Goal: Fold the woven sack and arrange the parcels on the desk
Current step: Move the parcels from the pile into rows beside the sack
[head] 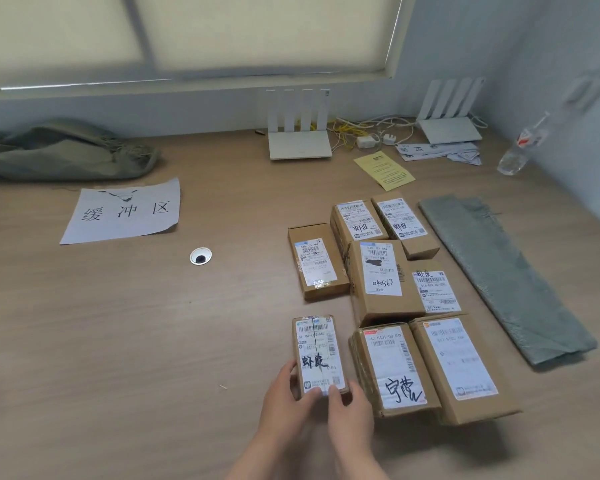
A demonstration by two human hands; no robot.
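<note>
A small labelled cardboard parcel lies on the wooden desk near the front. My left hand grips its near left corner and my right hand its near right corner. Several more brown parcels with white labels lie in rows just to the right and behind it. A grey-green woven sack, folded into a long flat strip, lies to the right of the parcels. A second sack, crumpled, lies at the far left of the desk.
A white paper sign with black characters lies left of centre, with a cable hole below it. Two white routers, cables, a yellow slip, papers and a plastic bottle stand along the back wall.
</note>
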